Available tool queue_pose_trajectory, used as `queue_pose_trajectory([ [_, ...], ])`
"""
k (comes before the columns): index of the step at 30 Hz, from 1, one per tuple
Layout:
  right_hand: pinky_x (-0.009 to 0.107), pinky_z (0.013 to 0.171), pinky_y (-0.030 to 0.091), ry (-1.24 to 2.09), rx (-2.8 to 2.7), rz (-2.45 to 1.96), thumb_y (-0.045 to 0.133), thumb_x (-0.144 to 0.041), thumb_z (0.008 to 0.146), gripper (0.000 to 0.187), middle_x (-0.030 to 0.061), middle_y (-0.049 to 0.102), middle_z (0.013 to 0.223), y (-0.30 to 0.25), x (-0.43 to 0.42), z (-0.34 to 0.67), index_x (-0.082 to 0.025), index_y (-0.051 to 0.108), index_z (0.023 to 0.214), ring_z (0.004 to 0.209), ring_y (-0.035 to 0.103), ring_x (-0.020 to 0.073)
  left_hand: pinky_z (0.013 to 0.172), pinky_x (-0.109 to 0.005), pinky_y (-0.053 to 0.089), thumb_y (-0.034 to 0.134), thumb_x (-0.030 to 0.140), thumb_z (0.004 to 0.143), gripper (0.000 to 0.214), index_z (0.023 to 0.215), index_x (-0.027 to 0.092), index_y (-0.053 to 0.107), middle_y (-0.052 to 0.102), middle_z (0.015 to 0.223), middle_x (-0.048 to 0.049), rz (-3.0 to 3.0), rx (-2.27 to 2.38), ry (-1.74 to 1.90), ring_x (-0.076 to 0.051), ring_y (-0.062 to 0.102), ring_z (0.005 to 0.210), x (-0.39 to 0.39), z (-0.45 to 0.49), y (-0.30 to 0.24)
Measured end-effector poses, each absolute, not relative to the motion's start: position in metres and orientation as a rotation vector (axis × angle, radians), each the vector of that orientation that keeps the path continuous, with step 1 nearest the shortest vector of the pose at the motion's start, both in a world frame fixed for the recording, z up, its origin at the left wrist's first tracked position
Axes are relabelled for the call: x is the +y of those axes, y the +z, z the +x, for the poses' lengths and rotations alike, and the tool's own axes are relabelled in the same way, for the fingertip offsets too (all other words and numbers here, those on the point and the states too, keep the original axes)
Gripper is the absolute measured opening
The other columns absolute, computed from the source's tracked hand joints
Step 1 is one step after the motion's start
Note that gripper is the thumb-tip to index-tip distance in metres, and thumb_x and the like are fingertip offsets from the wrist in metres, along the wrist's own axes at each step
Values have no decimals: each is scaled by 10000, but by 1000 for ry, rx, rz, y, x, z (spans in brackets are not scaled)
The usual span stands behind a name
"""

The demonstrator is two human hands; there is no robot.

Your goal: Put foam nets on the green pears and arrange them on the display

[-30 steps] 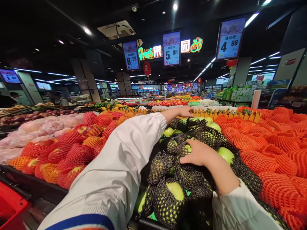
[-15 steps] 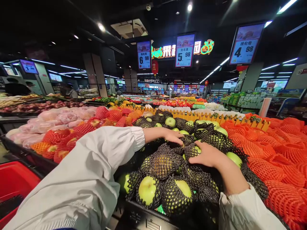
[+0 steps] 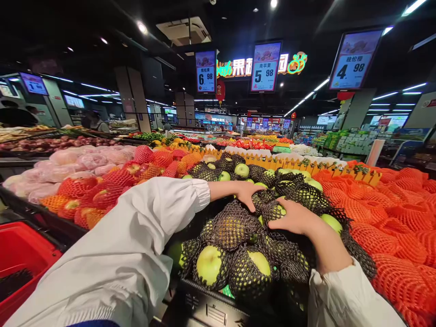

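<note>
A heap of green apples (image 3: 211, 265) in black foam netting fills a black crate (image 3: 204, 311) in front of me. My left hand (image 3: 250, 193), in a white sleeve, reaches across the heap, its fingers spread and pointing down onto the netting in the middle. My right hand (image 3: 293, 217) lies just to its right, fingers curved over one netted green apple (image 3: 276, 211). The two hands are almost touching. More bare green apples (image 3: 241, 170) sit at the back of the heap.
Orange-netted fruit (image 3: 402, 213) lies to the right, red-netted apples (image 3: 102, 195) and pink-wrapped fruit (image 3: 68, 163) to the left. A red basket (image 3: 20, 254) sits at lower left. Price signs (image 3: 265, 68) hang overhead. A person (image 3: 95, 121) stands far left.
My left hand has drawn back from the far edge of the heap to its middle, beside my right hand. My right hand has stayed on the same apple. The view shifted slightly right.
</note>
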State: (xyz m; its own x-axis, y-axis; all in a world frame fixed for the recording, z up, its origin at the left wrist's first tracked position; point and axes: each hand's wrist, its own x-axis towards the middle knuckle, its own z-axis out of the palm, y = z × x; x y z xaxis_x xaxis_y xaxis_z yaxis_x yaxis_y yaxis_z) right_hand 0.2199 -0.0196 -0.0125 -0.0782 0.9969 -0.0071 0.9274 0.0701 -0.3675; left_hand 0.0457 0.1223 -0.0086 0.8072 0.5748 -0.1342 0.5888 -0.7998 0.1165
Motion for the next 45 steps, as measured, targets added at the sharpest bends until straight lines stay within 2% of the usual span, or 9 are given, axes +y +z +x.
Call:
queue_pose_trajectory([
  [4, 375, 936, 500, 430, -2111, -1913, 747, -420, 662, 639, 112, 694, 1217, -12, -19, 220, -196, 640, 1251, 1074, 658, 307, 1177, -402, 325, 762, 504, 570, 1346, 1585, 102, -25, 268, 1624, -228, 2668, 1053, 123, -352, 402, 1435, 129, 26, 16],
  [8, 372, 935, 500, 431, -2114, -1908, 739, -424, 667, 612, 106, 694, 1214, -13, -18, 221, -204, 647, 1231, 1060, 661, 298, 1217, -402, 257, 735, 519, 615, 1248, 1592, 163, 45, 90, 1679, -173, 2532, 1122, 489, -335, 224, 1521, 135, -6, 48],
  [15, 369, 955, 503, 416, -2130, -1916, 739, -425, 673, 661, 126, 681, 1247, -14, -16, 222, -185, 628, 1279, 1099, 659, 307, 1132, -452, 370, 738, 468, 675, 1136, 1580, 181, 114, 399, 1561, -194, 2356, 1511, 1183, -372, 428, 1404, 158, -81, 87],
  [19, 380, 979, 498, 375, -2136, -1937, 744, -434, 670, 708, 149, 661, 1283, -15, -15, 222, -164, 614, 1312, 1153, 638, 325, 1058, -505, 422, 809, 385, 616, 1198, 1569, 134, 128, 519, 1438, -236, 2601, 1842, 1152, -436, 516, 1288, 168, -119, 79],
  [25, 374, 956, 521, 346, -2104, -1927, 772, -440, 635, 712, 126, 696, 1237, -16, -14, 222, -179, 643, 1285, 1127, 660, 323, 1072, -500, 412, 807, 357, 635, 1049, 1498, 132, 255, 481, 1470, -222, 2815, 1875, 892, -417, 463, 1328, 178, -135, 43],
  [30, 386, 969, 517, 364, -2088, -1944, 771, -446, 637, 744, 143, 678, 1274, -14, -16, 222, -164, 628, 1310, 1145, 651, 334, 959, -399, 507, 757, 355, 669, 815, 1374, 152, 402, 587, 1360, -173, 2744, 1780, 728, -339, 594, 1198, 193, -114, 31],
  [34, 377, 964, 516, 376, -2110, -1952, 757, -444, 655, 713, 138, 685, 1261, -13, -17, 221, -167, 634, 1301, 1128, 659, 322, 914, -346, 528, 772, 358, 639, 827, 1361, 153, 425, 598, 1364, -171, 2752, 1751, 556, -304, 637, 1137, 203, -102, 39],
  [38, 355, 909, 539, 339, -2098, -1923, 775, -440, 636, 645, 99, 730, 1170, -13, -17, 221, -210, 680, 1231, 1071, 684, 307, 954, -428, 501, 835, 332, 553, 899, 1345, 160, 446, 598, 1338, -193, 2791, 1821, 517, -379, 595, 1167, 199, -97, 48],
  [45, 358, 941, 523, 365, -2119, -1949, 763, -454, 651, 696, 109, 697, 1244, -13, -17, 221, -199, 645, 1288, 1117, 665, 313, 1076, -486, 414, 795, 326, 654, 897, 1413, 176, 342, 451, 1434, -170, 2899, 1638, 1295, -372, 437, 1309, 154, -53, 52],
])
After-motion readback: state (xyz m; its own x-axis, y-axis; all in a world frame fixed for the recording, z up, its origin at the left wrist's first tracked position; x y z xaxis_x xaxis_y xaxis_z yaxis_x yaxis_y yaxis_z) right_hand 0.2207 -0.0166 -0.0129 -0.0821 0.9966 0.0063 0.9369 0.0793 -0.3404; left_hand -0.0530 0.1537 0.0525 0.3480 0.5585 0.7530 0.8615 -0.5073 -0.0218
